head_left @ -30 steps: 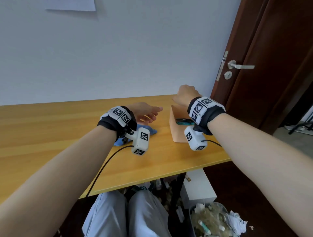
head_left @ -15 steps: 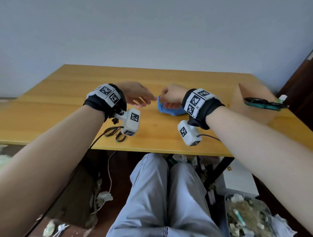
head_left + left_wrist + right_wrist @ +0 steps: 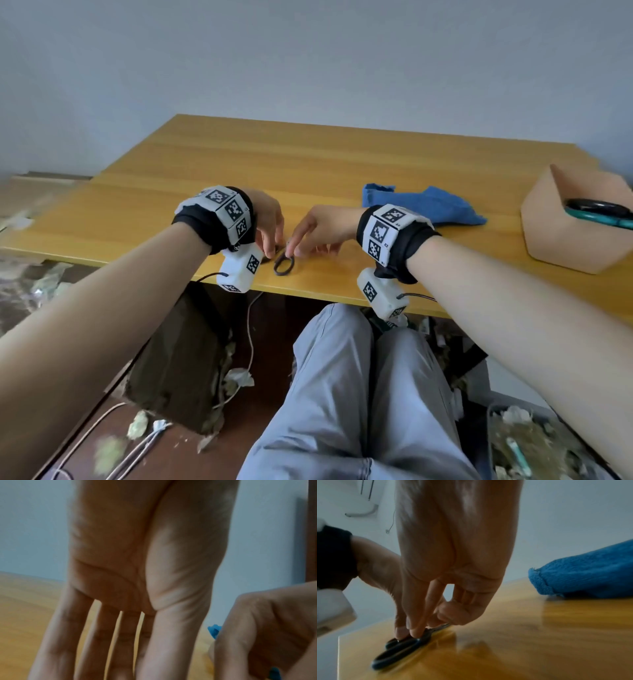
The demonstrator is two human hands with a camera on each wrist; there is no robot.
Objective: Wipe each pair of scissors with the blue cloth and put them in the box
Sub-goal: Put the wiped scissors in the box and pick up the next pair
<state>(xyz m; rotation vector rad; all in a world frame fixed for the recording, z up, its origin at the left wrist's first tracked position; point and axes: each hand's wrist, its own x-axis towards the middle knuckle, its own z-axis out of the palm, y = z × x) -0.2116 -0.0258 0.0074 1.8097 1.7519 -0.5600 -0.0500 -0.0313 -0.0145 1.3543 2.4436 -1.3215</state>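
1. No brand or readable writing shows; the only markings are black-and-white square code tags on the wrist bands [image 3: 226, 212] and on the small white camera units under each wrist.
2. The table [image 3: 308, 161] is a yellow-orange wood-grain top set against a plain pale wall; below its near edge lie cables and scraps of litter on a dark floor.
3. The black-handled scissors [image 3: 397, 650] lie flat on the table near its front edge, at about 6 o'clock of the tabletop.
4. The right hand [image 3: 325, 229] pinches the scissors just above the handle loops with thumb and forefinger, its other fingers curled.
5. The left hand [image 3: 270, 222] reaches down beside them with fingers [image 3: 109, 649] straight and slightly spread; whether they touch the scissors cannot be told.
6. The blue cloth [image 3: 431, 209] lies crumpled at 2 o'clock of the hands, apart from them.
7. The box [image 3: 561, 233], tan, stands at 3 o'clock, with teal-handled scissors [image 3: 599, 214] resting in it.
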